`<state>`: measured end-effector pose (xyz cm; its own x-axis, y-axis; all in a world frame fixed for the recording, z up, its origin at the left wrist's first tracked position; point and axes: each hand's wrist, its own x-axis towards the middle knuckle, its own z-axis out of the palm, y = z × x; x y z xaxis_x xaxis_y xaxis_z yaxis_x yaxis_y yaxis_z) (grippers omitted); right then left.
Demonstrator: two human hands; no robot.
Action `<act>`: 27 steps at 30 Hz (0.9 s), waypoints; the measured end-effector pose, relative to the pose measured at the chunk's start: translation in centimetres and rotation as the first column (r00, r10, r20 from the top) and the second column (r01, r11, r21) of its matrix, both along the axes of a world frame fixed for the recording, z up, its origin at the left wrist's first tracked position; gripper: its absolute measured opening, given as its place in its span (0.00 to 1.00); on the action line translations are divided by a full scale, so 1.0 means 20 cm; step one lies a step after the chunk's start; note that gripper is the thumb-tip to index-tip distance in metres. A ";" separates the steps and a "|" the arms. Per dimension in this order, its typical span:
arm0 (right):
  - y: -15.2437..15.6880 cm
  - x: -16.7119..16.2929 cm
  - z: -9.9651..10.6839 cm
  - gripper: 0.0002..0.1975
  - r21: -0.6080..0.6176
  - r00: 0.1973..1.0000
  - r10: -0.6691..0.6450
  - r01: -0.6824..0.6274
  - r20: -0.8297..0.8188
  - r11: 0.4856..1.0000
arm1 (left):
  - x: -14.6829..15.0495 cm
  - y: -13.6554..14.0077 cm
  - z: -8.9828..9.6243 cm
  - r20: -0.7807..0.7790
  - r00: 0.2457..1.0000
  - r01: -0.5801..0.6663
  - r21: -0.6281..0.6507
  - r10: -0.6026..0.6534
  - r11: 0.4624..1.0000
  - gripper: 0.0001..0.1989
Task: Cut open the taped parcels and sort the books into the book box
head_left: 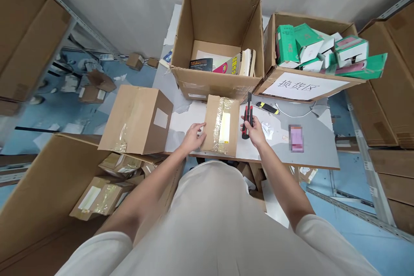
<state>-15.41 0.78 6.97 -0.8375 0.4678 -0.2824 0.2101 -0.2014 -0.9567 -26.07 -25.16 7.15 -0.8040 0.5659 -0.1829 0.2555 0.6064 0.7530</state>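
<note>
A small taped cardboard parcel (210,131) lies before me on the table, with shiny tape down its middle and a pale label. My left hand (194,137) is at the parcel's left edge, fingers slightly bent and apart, the tips touching or very near its side. To the right of the parcel, my right hand (255,131) is closed around a red and black utility knife (248,116). The knife's blade end points away from me, apart from the parcel. Beyond it lies a second, yellow and black utility knife (268,108).
Behind the parcel stands a large open box (216,82) with several books inside. To its right, another box (270,78) holds green-and-white cartons. A closed carton (132,116) sits left, above a big box (35,172) of parcels. A blurred pink item (296,138) lies at the table's right.
</note>
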 end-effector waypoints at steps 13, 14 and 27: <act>-0.35 0.56 -0.03 0.23 -0.547 0.967 0.008 0.136 0.253 0.826 | -0.63 0.39 0.02 -0.039 0.995 0.086 -0.140 -0.093 0.986 0.38; -0.33 0.54 -0.04 0.23 -0.523 0.970 -0.051 0.171 0.237 0.835 | -0.61 0.36 0.03 -0.048 0.998 0.034 -0.141 -0.041 0.989 0.37; 0.23 -0.04 -0.14 0.18 -0.134 0.995 -0.097 0.093 -0.029 0.987 | -0.08 -0.15 -0.06 0.261 0.859 -0.461 0.019 0.441 0.887 0.19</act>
<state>-16.24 5.41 4.14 -0.8016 0.5061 -0.3182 0.1504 -0.3445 -0.9267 -27.60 -28.17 5.98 -0.9105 0.1722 -0.3760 -0.2287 0.5477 0.8048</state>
